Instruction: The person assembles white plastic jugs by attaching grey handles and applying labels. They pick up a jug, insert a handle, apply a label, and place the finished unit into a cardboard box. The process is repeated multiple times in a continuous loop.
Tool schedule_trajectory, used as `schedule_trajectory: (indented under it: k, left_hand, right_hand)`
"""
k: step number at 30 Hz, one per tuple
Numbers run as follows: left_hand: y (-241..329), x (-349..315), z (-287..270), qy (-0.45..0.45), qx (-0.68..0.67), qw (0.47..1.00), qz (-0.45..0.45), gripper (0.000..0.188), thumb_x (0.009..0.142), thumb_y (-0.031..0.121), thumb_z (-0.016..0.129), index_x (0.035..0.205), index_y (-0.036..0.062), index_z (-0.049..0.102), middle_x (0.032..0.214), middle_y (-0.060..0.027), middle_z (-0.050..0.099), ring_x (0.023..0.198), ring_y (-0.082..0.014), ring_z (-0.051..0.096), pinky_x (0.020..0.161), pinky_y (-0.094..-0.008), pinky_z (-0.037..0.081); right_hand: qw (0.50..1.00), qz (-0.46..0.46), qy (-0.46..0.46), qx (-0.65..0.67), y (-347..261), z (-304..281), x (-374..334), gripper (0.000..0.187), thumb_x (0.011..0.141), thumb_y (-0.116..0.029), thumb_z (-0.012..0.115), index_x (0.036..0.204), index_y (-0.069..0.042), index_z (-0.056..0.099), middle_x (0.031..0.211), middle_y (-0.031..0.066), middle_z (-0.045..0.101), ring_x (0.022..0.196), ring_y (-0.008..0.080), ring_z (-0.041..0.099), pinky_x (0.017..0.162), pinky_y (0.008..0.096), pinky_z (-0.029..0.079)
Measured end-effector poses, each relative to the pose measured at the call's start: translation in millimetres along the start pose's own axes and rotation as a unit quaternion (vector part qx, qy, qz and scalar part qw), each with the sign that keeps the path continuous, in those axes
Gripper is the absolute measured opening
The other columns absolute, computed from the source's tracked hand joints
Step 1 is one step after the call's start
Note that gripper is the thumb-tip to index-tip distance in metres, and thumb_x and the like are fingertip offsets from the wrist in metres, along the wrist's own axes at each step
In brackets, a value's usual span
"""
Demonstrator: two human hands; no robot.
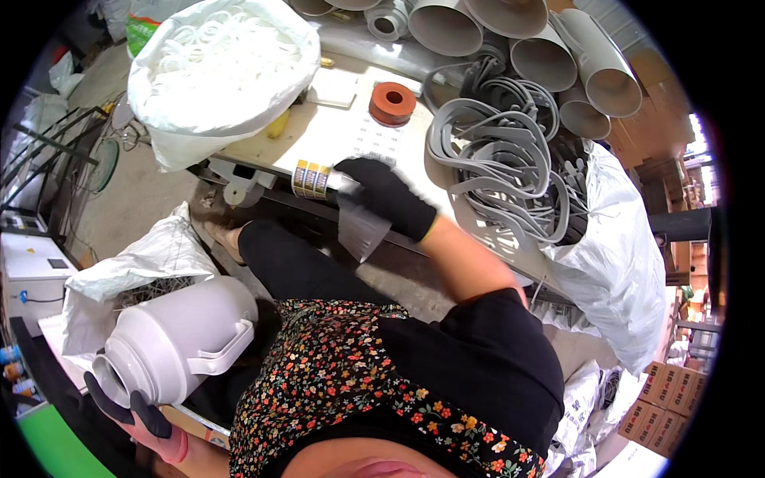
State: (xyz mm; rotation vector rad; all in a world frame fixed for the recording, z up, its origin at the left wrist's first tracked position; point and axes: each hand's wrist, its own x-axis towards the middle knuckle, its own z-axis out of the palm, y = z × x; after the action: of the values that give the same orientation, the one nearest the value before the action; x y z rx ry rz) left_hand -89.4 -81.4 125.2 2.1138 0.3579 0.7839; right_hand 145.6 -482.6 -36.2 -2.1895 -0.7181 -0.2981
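A pale grey plastic jug (179, 334) with a side handle lies tilted on its side at the lower left. My left hand (151, 422), in a pink glove with dark fingers, grips the jug by the rim of its mouth. At the near edge of the table, my right hand (386, 197) in a black glove is closed on a strip of clear film (362, 231) that hangs below it. A small sheet of yellow and blue labels (311, 179) stands just left of the black fingers; whether it joins the film I cannot tell.
On the table (319, 131) are a reddish-brown tape roll (392, 103), a sack of white rings (227, 56) and looped grey straps (502, 171). Grey cylinders (446, 28) are stacked behind. A white sack (610, 255) hangs at right; an open sack (151, 259) stands beside the jug.
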Motion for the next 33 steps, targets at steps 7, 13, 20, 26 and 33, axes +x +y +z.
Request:
schedule_trajectory:
  k: [7,13,20,26,33]
  left_hand:
    - [-20,-6,7,-0.01,-0.161,0.981,-0.11,0.075,0.073,-0.005,0.049,0.145,-0.0041,0.029,0.143,-0.0191,0.039,0.133,-0.0311,0.038,0.114,-0.0418,0.025]
    - [-43,-17,-14,-0.006,-0.16,0.983,-0.086,0.078,0.069,-0.001,0.054,0.144,-0.0045,0.031,0.144,-0.0176,0.038,0.132,-0.0299,0.039,0.113,-0.0426,0.025]
    - [-92,-56,-54,-0.016,-0.166,0.983,-0.072,0.063,0.074,-0.004,0.052,0.135,-0.0016,0.041,0.14,-0.0162,0.042,0.129,-0.0303,0.042,0.112,-0.0415,0.029]
    - [-85,-64,-59,-0.006,-0.185,0.983,0.005,0.026,0.082,0.012,0.059,0.104,0.0006,0.053,0.126,-0.0203,0.052,0.121,-0.0341,0.049,0.107,-0.0452,0.033]
    - [-54,-65,-45,0.078,-0.3,0.95,0.048,0.016,0.084,0.005,0.055,0.1,0.0041,0.057,0.098,-0.0173,0.069,0.108,-0.0392,0.059,0.103,-0.0522,0.039]
  right_hand:
    - [0.872,0.18,-0.181,-0.418,85,-139,-44,0.023,0.081,-0.028,0.062,0.088,-0.007,0.067,0.078,0.0168,0.066,0.075,0.0345,0.065,0.069,0.0463,0.051]
    - [0.851,0.239,-0.243,-0.4,84,-133,-26,0.018,0.079,-0.021,0.061,0.086,-0.006,0.068,0.083,0.0184,0.067,0.079,0.0363,0.065,0.072,0.0463,0.052]
    - [0.868,0.05,-0.07,-0.489,26,-109,7,0.01,0.082,-0.014,0.056,0.087,-0.011,0.064,0.077,0.0116,0.062,0.071,0.0308,0.064,0.06,0.045,0.05]
    - [0.97,-0.122,-0.063,-0.202,-110,-27,75,0.023,0.085,-0.02,0.066,0.107,-0.013,0.066,0.07,0.0073,0.065,0.06,0.0255,0.061,0.056,0.0371,0.048]
    - [0.805,0.039,-0.053,0.59,-281,74,119,0.03,0.1,-0.028,0.048,0.107,0.0,0.056,0.058,-0.0023,0.038,0.05,0.0089,0.035,0.06,0.0278,0.044]
